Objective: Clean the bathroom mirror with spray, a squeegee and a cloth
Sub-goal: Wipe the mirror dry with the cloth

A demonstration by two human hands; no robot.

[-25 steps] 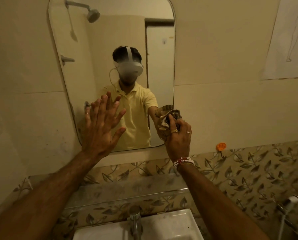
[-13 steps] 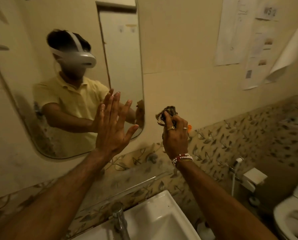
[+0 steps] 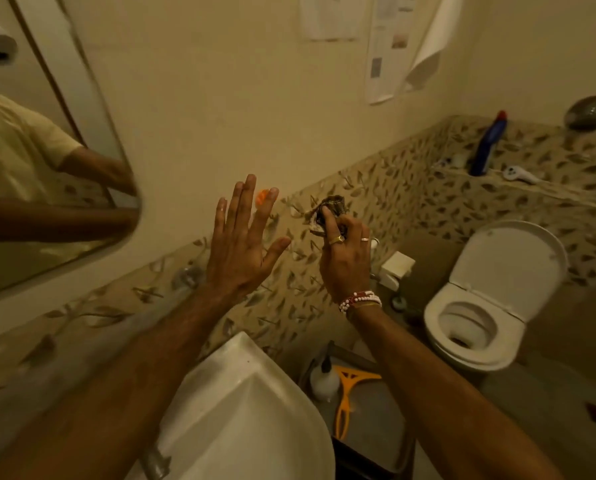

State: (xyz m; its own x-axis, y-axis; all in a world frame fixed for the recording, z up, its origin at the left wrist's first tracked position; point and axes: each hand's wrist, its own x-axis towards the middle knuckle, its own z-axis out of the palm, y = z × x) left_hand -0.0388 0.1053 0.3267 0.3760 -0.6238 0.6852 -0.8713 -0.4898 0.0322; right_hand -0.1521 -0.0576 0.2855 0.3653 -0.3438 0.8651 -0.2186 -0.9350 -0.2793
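Note:
The mirror (image 3: 57, 161) hangs at the far left, showing a reflected yellow shirt and arm. My left hand (image 3: 241, 244) is raised in front of the tiled wall, right of the mirror, fingers spread and holding nothing. My right hand (image 3: 346, 258) is beside it, fist closed around a crumpled dark patterned cloth (image 3: 327, 211) that sticks out above the fingers. Down below on a low grey stand (image 3: 376, 414) lie a yellow squeegee (image 3: 348, 396) and a white spray bottle (image 3: 324, 379).
A white washbasin (image 3: 251, 417) sits under my arms with its tap (image 3: 156, 462) at the bottom. An open toilet (image 3: 490, 299) stands at the right. A blue bottle (image 3: 487, 143) and a white sprayer (image 3: 520, 174) rest on the tiled ledge. Papers (image 3: 386, 46) hang on the wall.
The view has swung right and down, away from the mirror. Both hands have left the glass and now hover before the tiled wall; the cloth stays in my right hand.

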